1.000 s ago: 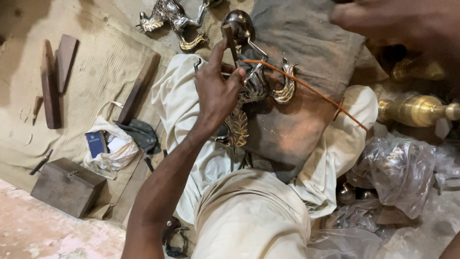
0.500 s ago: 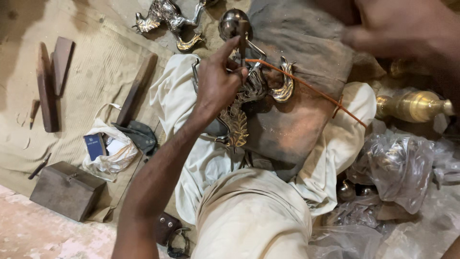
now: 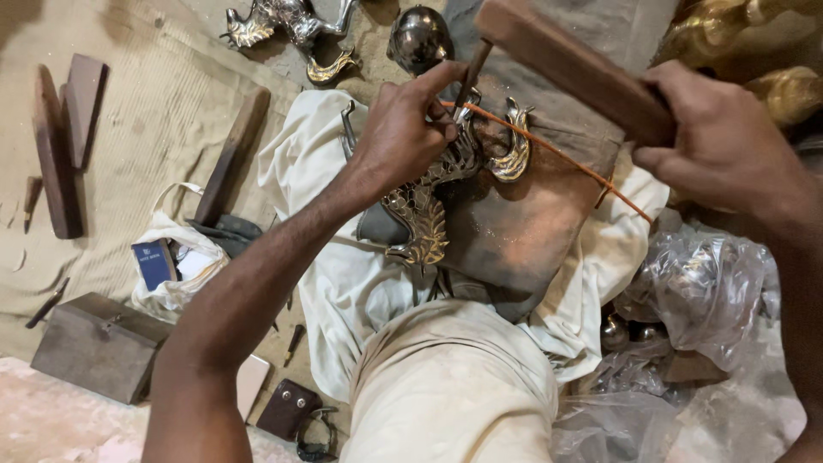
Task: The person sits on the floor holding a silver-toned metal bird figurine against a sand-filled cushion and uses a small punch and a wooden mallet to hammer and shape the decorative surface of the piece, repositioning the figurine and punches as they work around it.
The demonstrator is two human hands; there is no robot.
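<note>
By white bag (image 3: 176,283) w/ blue box (image 3: 154,262), hands grip: left (image 3: 401,137) chisel (image 3: 471,75), right (image 3: 724,146) wood block (image 3: 570,67).

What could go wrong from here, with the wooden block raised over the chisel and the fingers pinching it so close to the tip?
The left hand pinches the chisel right under the wooden block held by the right hand; an off-line blow could likely hit the fingers. The brass piece rests on a cloth-covered pad, held by an orange cord, so it might shift and let the chisel skid.
</note>
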